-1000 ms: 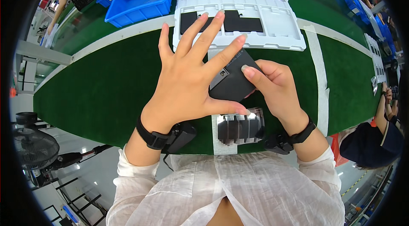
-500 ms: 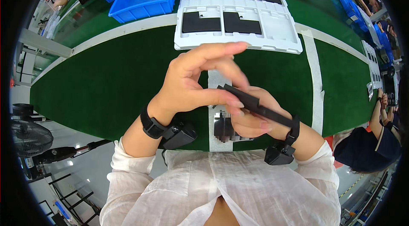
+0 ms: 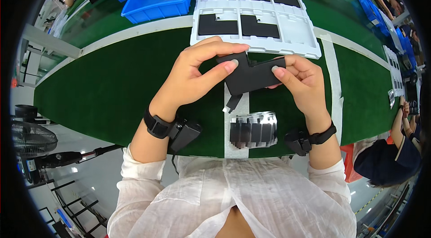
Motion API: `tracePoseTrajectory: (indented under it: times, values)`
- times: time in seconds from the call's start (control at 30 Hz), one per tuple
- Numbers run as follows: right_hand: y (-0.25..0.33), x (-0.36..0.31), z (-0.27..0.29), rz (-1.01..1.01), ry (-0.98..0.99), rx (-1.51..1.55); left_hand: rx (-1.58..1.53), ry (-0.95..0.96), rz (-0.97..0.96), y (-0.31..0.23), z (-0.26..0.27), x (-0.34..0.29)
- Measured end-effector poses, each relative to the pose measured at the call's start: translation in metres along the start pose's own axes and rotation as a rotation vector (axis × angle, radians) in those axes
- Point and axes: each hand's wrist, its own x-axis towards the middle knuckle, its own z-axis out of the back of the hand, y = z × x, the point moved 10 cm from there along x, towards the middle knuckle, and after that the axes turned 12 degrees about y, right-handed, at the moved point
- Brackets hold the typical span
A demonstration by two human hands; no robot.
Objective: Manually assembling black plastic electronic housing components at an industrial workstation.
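Between my two hands I hold up a flat black L-shaped piece (image 3: 251, 76), its notch facing away from me. My left hand (image 3: 197, 69) pinches its left arm, thumb on the face and fingers along the far edge. Thumb and fingers of my right hand (image 3: 303, 81) grip the right end. Below the piece's lower left corner is a short black strip (image 3: 234, 102) with a pale tip; whether it is attached I cannot tell. Nearer to me, shiny film with several black strips (image 3: 254, 131) lies on the green mat (image 3: 112, 90).
Beyond my hands stands a white tray (image 3: 297, 49) with several similar black pieces in its compartments; its near right compartment holds none. Blue bins (image 3: 157, 9) stand at the far left. White tape (image 3: 333, 90) crosses the mat. Other people work along the right side, one person (image 3: 386, 159) close by.
The black piece has turned from nearly edge-on to showing its broad face. My left hand has closed on its left part, and my right hand has moved out to its right end.
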Motion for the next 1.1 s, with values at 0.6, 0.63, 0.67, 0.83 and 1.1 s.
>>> tracePoseTrajectory:
  times: [0.6, 0.63, 0.67, 0.83, 1.1]
  values:
    - [-0.014, 0.001, 0.018, 0.06, -0.206, 0.097, -0.889, -0.028, 0.139, 0.039, -0.033, 0.0]
    - [-0.012, 0.002, 0.03, 0.069, -0.275, 0.136, -0.718, -0.004, 0.089, 0.036, -0.027, -0.004]
    - [-0.005, 0.002, 0.05, 0.089, -0.326, 0.126, -0.554, 0.021, 0.041, 0.031, -0.024, -0.008]
    - [-0.003, 0.007, 0.151, -0.094, -0.528, -0.25, 0.576, 0.337, 0.148, 0.025, -0.041, -0.02]
    - [-0.043, 0.026, 0.171, -0.396, -0.486, -0.463, 0.69, 0.297, 0.095, 0.034, -0.048, -0.024]
